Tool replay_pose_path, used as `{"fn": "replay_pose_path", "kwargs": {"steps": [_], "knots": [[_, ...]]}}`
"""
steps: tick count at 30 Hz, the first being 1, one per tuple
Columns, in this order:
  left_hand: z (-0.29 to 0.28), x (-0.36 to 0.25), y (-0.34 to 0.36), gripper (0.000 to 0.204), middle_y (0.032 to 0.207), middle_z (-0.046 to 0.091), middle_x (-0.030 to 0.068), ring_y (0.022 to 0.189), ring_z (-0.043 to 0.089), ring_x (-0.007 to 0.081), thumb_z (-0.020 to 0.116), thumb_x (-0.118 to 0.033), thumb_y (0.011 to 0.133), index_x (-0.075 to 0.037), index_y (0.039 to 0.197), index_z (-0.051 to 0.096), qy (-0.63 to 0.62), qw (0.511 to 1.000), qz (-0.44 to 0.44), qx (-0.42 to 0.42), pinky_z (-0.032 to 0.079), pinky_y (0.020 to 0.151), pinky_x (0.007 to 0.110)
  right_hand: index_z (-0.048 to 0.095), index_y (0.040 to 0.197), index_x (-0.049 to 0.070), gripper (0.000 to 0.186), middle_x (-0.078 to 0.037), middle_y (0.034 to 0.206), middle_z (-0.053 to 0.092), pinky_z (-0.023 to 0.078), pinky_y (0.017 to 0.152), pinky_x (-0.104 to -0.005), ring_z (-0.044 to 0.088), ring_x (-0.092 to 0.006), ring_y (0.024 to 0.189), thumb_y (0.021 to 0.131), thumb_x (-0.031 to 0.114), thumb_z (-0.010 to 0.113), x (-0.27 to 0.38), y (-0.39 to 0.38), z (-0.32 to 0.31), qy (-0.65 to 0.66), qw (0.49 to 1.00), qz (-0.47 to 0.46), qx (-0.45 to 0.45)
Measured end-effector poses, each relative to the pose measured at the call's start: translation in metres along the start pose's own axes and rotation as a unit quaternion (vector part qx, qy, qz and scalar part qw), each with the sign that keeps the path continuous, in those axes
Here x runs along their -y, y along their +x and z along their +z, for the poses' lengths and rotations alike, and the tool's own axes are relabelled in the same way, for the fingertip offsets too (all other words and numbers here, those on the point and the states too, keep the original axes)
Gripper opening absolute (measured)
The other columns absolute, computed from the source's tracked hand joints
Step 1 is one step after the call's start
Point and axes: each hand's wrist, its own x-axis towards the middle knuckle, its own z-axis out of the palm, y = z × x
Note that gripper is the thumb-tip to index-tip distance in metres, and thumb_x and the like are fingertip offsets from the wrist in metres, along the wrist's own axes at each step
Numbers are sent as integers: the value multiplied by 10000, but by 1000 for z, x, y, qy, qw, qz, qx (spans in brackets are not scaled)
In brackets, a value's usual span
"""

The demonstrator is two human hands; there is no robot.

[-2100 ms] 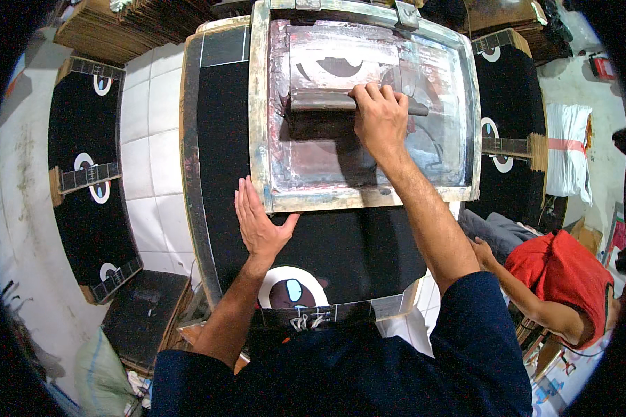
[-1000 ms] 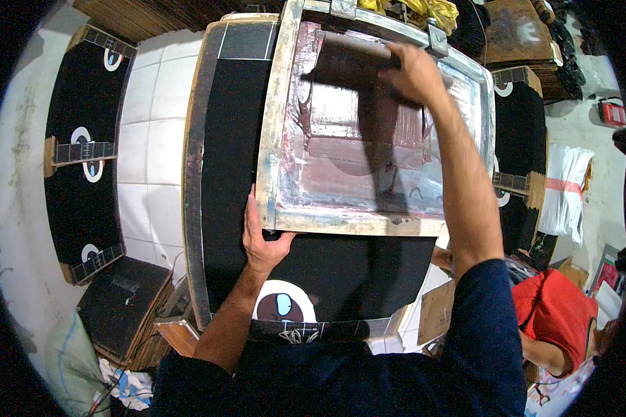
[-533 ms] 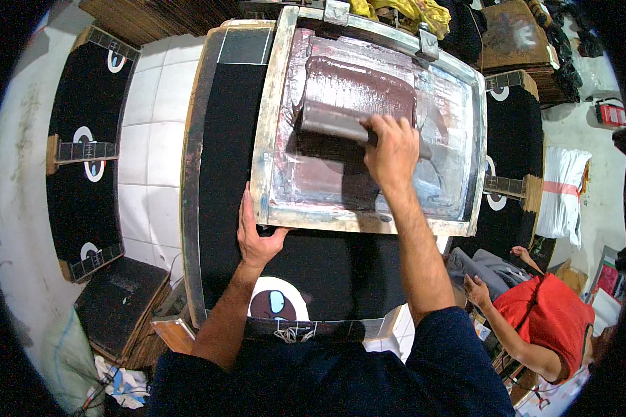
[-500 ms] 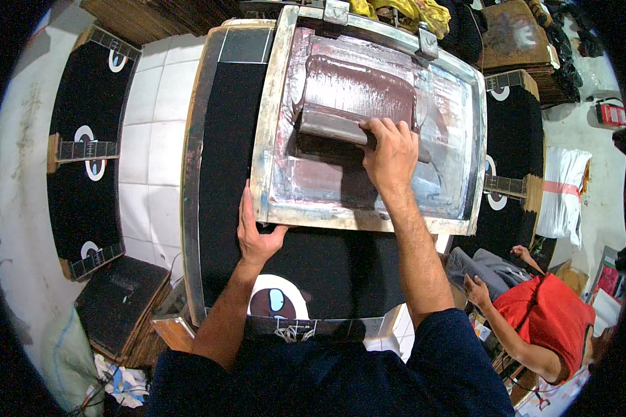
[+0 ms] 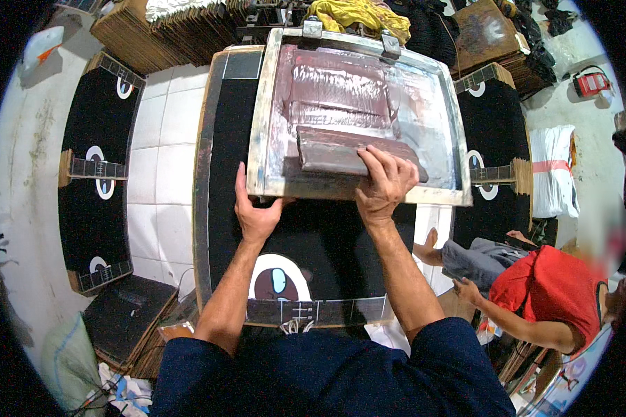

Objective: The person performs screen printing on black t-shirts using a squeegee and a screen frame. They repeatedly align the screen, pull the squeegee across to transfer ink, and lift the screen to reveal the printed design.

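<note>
A wooden-framed printing screen (image 5: 306, 194) lies over black fabric (image 5: 327, 240) stretched on a long board. At its near left corner, my left hand (image 5: 256, 215) grips the frame, fingers up the outer side and thumb along the near bar. My right hand (image 5: 384, 184) is closed on a brown-stained squeegee (image 5: 327, 149), which lies tilted inside the screen close to the near bar. Dark brown ink (image 5: 341, 83) coats the mesh beyond the squeegee. Nearer me, a white, brown and pale blue eye print (image 5: 279, 278) shows on the fabric. The screen hides the fabric underneath.
Long boards of black fabric with eye prints stand left (image 5: 94, 215) and right (image 5: 494, 128). White floor tiles (image 5: 163, 139) lie between. Metal clamps (image 5: 391, 47) sit on the screen's far bar, with yellow cloth (image 5: 358, 19) behind. A person in red (image 5: 546, 299) is at the lower right.
My right hand has drawn the squeegee toward me, down to the screen's near bar, uncovering smeared mesh behind it. My left hand keeps its corner hold. The whole view has shifted.
</note>
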Motion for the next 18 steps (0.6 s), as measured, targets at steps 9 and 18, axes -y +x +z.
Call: {"fn": "replay_pose_path", "kwargs": {"steps": [9, 18], "knots": [[-55, -109, 115, 1184, 1186, 618, 143, 965, 687, 215, 944, -72, 724, -55, 1626, 176, -117, 989, 90, -20, 586, 822, 359, 731, 1171, 226, 390, -12, 1088, 713, 380, 973, -479, 607, -288, 1052, 798, 115, 713, 16, 198, -71, -43, 981, -108, -158], [-235, 250, -91, 483, 1034, 722, 268, 948, 689, 378, 680, -391, 983, 56, 1165, 698, 308, 893, -329, -2, 529, 847, 465, 749, 1105, 107, 280, -128, 995, 750, 553, 819, -406, 714, -299, 900, 833, 140, 809, 36, 309, -105, 7, 990, -10, -141]]}}
